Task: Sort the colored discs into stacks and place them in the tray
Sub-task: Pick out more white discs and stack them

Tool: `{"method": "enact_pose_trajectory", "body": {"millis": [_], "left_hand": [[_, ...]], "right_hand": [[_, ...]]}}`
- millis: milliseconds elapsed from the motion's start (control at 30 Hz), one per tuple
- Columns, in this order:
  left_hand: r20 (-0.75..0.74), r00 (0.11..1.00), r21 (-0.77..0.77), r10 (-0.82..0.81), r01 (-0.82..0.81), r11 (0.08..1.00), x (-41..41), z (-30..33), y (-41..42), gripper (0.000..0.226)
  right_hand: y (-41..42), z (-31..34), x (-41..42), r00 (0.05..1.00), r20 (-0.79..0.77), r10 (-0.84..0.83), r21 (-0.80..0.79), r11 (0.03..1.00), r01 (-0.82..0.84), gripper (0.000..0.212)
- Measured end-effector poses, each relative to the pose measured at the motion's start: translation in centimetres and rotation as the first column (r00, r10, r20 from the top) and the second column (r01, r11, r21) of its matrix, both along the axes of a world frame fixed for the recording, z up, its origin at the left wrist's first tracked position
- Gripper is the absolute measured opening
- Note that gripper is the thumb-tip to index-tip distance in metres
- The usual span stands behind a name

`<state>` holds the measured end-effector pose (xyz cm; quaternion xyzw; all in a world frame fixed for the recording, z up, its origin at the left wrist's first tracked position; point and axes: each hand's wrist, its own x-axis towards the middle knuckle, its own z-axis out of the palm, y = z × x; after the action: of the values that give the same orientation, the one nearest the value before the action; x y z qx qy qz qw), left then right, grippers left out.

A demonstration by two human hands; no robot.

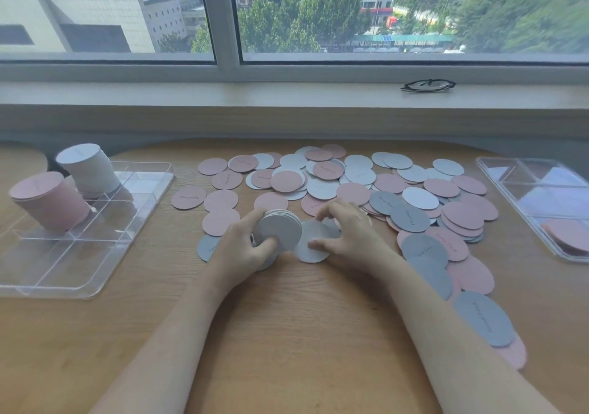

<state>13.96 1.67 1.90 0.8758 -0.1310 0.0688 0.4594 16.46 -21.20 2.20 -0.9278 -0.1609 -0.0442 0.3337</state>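
1. Discs in pink, white and grey lie scattered and overlapping across the far and right part of the wooden table.
2. The left hand grips a short stack of white discs, tipped on edge so its flat face looks toward the camera; thumb in front, fingers curled behind.
3. The right hand rests just right of that stack, fingers bent and narrowly spread, fingertips pressing on a single white disc lying flat on the table. Whether it is pinched or only touched cannot be told.
4. A clear divided tray sits at the left. A tall pink stack and a tall white stack stand in its far compartments.
5. A second clear tray sits at the right edge, with a few pink discs in its near end.
6. Folded glasses lie on the windowsill beyond the table.
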Motion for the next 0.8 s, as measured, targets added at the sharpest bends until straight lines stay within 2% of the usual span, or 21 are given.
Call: {"method": "enact_pose_trajectory", "body": {"millis": [133, 233, 300, 400, 467, 567, 633, 733, 800], "left_hand": [[-0.005, 0.999, 0.002, -0.040, 0.040, 0.999, -0.2, 0.0, -0.2, 0.012], [-0.003, 0.997, 0.027, -0.073, 0.073, 0.997, -0.1, -0.3, -0.4, 0.014], [0.022, 0.998, 0.051, -0.063, 0.062, 0.997, 0.0, -0.6, -0.6, 0.025], [0.057, 0.998, 0.094, -0.022, 0.016, 0.995, 0.1, -0.9, -0.7, 0.045], [0.110, 0.994, 0.131, -0.026, 0.011, 0.991, 0.3, -1.1, -0.7, 0.046], [0.163, 0.985, 0.147, -0.058, 0.034, 0.989, 0.5, -1.3, -0.8, 0.047], [0.164, 0.984, 0.140, -0.071, 0.048, 0.989, 0.5, -1.3, -1.0, 0.048], [0.138, 0.987, 0.128, -0.080, 0.062, 0.990, 0.4, -1.3, -1.0, 0.042], [0.115, 0.992, 0.125, -0.058, 0.043, 0.991, 0.4, -1.3, -1.0, 0.028]], "right_hand": [[-0.1, 0.5, -0.2, 0.993, -0.103, -0.063, 0.396, 0.913, 0.099, 0.019], [0.3, 0.7, -0.3, 0.992, -0.112, -0.065, 0.545, 0.830, 0.115, 0.017], [0.6, 0.5, -0.3, 0.995, -0.103, -0.005, 0.573, 0.817, 0.063, 0.014], [1.5, 0.2, -0.7, 0.993, -0.071, 0.095, 0.501, 0.864, -0.047, 0.020], [2.0, -0.1, -0.8, 0.984, -0.073, 0.161, 0.462, 0.880, -0.110, 0.027], [2.5, -1.0, -0.5, 0.973, -0.014, 0.229, 0.205, 0.953, -0.221, 0.047], [2.8, -1.3, -0.4, 0.975, 0.019, 0.223, 0.038, 0.974, -0.223, 0.063], [2.4, -0.8, -0.4, 0.969, 0.012, 0.246, 0.019, 0.969, -0.246, 0.065], [1.3, -0.5, 0.0, 0.988, 0.047, 0.144, 0.065, 0.987, -0.147, 0.058]]}}
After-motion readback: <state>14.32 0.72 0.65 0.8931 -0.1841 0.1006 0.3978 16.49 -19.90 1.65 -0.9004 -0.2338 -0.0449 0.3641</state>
